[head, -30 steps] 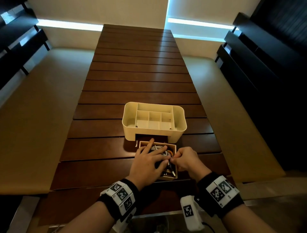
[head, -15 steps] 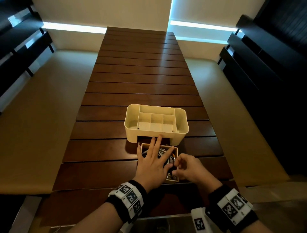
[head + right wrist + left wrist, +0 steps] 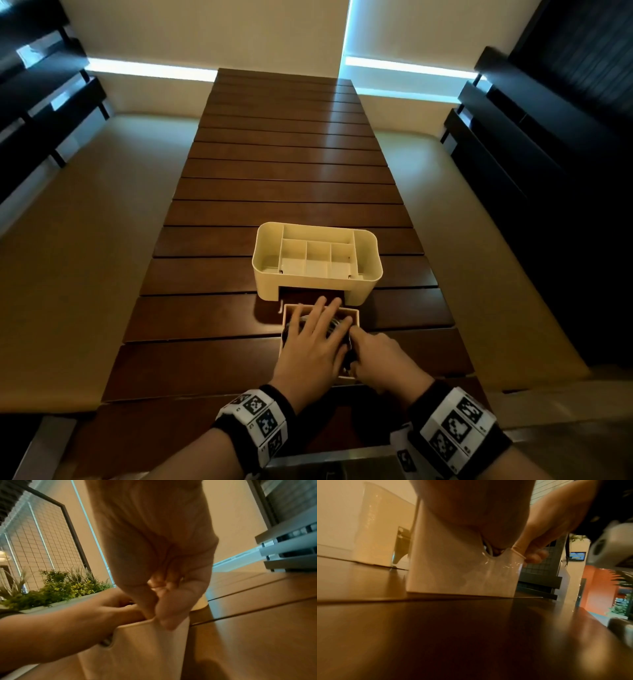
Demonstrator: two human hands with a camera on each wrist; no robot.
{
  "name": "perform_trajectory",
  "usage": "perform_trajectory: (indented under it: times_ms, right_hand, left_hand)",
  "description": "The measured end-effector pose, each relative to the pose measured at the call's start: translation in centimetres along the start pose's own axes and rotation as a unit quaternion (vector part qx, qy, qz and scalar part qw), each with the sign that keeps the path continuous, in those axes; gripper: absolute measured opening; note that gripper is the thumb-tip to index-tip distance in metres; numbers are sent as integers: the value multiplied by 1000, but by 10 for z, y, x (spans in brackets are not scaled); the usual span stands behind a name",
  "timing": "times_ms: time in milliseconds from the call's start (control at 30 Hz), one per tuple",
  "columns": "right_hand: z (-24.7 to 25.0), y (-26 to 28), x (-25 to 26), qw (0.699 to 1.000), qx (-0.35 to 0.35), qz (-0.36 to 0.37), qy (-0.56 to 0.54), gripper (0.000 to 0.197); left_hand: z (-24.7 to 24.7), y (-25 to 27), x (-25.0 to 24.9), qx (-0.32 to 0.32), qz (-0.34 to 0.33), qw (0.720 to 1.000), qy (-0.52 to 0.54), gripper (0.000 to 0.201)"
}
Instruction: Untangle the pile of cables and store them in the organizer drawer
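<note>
dim warm light | backlit windows | wrist views blurred | wide-angle edges

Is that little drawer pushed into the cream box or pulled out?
Pulled out. The drawer sits on the table in front of the organizer, with the left hand pressing on its cables.

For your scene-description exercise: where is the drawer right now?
In the head view the drawer sits pulled out on the wooden table, just in front of the cream organizer, under the left hand.
</note>
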State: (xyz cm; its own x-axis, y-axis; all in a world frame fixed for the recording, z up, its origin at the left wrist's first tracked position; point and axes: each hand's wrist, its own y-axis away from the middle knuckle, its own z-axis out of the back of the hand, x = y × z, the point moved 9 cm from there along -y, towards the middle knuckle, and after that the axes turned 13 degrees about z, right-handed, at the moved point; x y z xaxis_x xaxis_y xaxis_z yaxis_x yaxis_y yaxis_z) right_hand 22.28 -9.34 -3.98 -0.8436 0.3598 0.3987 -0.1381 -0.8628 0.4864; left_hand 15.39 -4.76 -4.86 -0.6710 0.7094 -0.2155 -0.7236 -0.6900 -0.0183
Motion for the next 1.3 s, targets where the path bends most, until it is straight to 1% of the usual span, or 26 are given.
perform_trajectory:
  times_ms: [67, 167, 200, 267, 300, 367, 400, 433, 467, 500, 533, 567, 600, 633, 667, 700, 733, 767, 833, 867, 933, 1000, 1033, 1133, 1233, 1300]
  right_hand:
    - [-2, -1, 0, 999, 40, 1, 34, 54]
    - [-2, -4, 2, 996, 56, 0, 76, 53]
    - [-3, -4, 3, 994, 61, -2, 88, 53]
    - [-4, -3, 5, 990, 77, -9, 116, 56]
    - [-4, -3, 7, 987, 87, -10, 132, 55]
    - [1, -4, 10, 982, 104, 5, 159, 48]
    - [2, -5, 11, 980, 121, 17, 157, 45]
    - [3, -4, 9, 980, 143, 28, 137, 43]
    - [8, -3, 8, 981, 159, 36, 104, 40]
    - [16, -3, 6, 985, 155, 37, 71, 36]
    - [32, -5, 5, 991, 117, 39, 42, 29]
    - [53, -10, 4, 998, 40, 40, 17, 23]
    - [79, -14, 5, 997, -65, 41, -2, 19]
    - [104, -15, 8, 983, -177, 44, -15, 19]
    - [124, -14, 12, 961, -270, 54, -19, 23]
    - [138, -15, 18, 943, -323, 73, -4, 33]
    - [144, -21, 25, 939, -331, 90, 25, 47]
    - [142, -33, 28, 949, -295, 99, 53, 64]
    - [131, -62, 28, 975, -175, 96, 102, 99]
    - [124, -76, 25, 981, -121, 91, 121, 113]
    - [114, -98, 21, 987, -47, 85, 131, 129]
    - [106, -108, 20, 988, 0, 83, 133, 133]
    - [104, -110, 19, 988, 7, 79, 134, 133]
    - [104, -106, 21, 987, 0, 75, 145, 129]
    - [98, -98, 27, 983, 12, 93, 158, 126]
    - [95, -91, 27, 982, 16, 94, 164, 125]
  left_hand:
    - [-2, 5, -5, -8, -45, 999, -6, 46]
    - [-5, 10, -9, -31, -86, 996, -24, 48]
    - [-6, 13, -10, -31, -94, 995, -31, 52]
    - [-10, 19, -10, -24, -92, 994, -45, 65]
    - [-13, 21, -8, -20, -84, 995, -50, 73]
    - [-18, 23, -7, -15, -79, 995, -60, 97]
    - [-19, 24, -7, -14, -82, 994, -64, 105]
    - [-19, 24, -7, -15, -87, 994, -68, 108]
    - [-17, 23, -7, -18, -87, 994, -71, 107]
    - [-16, 21, -6, -22, -81, 994, -72, 106]
    - [-15, 19, -6, -27, -77, 994, -72, 104]
    - [-15, 18, -7, -32, -74, 994, -75, 102]
    - [-15, 18, -8, -40, -74, 993, -81, 100]
    - [-15, 19, -8, -46, -74, 992, -86, 98]
    - [-16, 20, -8, -51, -74, 992, -90, 97]
    - [-16, 20, -7, -51, -73, 992, -95, 96]
    - [-17, 19, -7, -52, -72, 991, -97, 96]
    - [-16, 19, -6, -52, -70, 991, -97, 95]
    - [-15, 19, -7, -52, -72, 992, -93, 93]
    - [-14, 19, -7, -53, -77, 992, -91, 91]
    - [-12, 19, -6, -54, -90, 990, -90, 88]
    - [-11, 19, -4, -55, -105, 989, -92, 85]
    - [-11, 17, -2, -53, -109, 988, -93, 85]
    - [-9, 10, 2, -51, -115, 988, -93, 90]
    - [-5, 5, 2, -63, -114, 987, -94, 93]
    - [-4, 3, 0, -73, -110, 986, -99, 94]
